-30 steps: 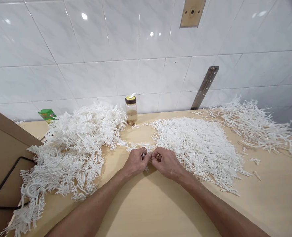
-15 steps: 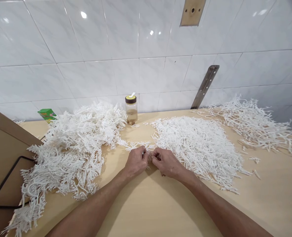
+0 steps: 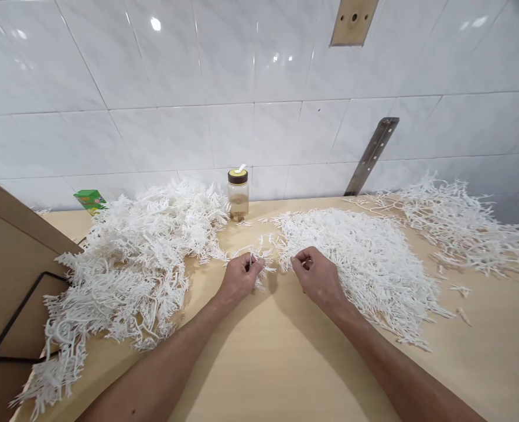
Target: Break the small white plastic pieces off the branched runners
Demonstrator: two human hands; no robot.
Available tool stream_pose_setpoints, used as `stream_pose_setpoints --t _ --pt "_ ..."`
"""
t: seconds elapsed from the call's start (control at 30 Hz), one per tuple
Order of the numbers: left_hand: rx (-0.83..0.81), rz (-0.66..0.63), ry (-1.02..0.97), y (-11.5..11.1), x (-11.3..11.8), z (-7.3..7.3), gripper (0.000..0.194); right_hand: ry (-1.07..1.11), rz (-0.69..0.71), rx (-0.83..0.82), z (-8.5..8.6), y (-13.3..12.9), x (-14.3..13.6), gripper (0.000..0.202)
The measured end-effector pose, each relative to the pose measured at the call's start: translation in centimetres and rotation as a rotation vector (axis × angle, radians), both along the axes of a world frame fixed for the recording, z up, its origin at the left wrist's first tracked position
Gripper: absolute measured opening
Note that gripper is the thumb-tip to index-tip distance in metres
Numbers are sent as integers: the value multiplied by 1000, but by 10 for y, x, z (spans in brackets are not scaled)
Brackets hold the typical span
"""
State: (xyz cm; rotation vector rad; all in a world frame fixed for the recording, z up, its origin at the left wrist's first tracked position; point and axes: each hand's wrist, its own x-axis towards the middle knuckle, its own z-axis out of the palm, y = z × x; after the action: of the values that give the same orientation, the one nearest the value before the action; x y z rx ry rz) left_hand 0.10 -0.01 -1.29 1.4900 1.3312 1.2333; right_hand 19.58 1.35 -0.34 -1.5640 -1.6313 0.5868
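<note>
Between two big white heaps, my left hand is closed on a white branched strand piece whose thin ends stick out past the fingers. My right hand is pinched at the left edge of the flatter heap of short white pieces; what its fingertips hold, if anything, is too small to make out. The two hands are apart. Left of my left hand lies a taller, tangled heap of white branched strands, with a few loose bits reaching toward my fingers.
A clear jar with a dark-rimmed yellow lid stands behind the hands. At the back left is a green box. Brown cardboard borders the left side. More white strands lie at the far right, near a metal bracket at the tiled wall.
My hands were together and have come apart, the right one moving right. White strand ends now show at my left fingers. The view has shifted slightly.
</note>
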Motion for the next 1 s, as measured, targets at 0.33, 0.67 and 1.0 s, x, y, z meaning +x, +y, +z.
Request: stream_pose_setpoints --t 0.33,0.67,1.0 --pt "41 -6 38 -1 0 -3 37 -70 392 338 -11 -14 -21 11" --pt "21 4 62 -1 2 0 33 -74 361 361 -17 -15 -25 5" --pt "-23 -6 110 -3 4 3 30 -99 553 335 -11 -14 -24 15"
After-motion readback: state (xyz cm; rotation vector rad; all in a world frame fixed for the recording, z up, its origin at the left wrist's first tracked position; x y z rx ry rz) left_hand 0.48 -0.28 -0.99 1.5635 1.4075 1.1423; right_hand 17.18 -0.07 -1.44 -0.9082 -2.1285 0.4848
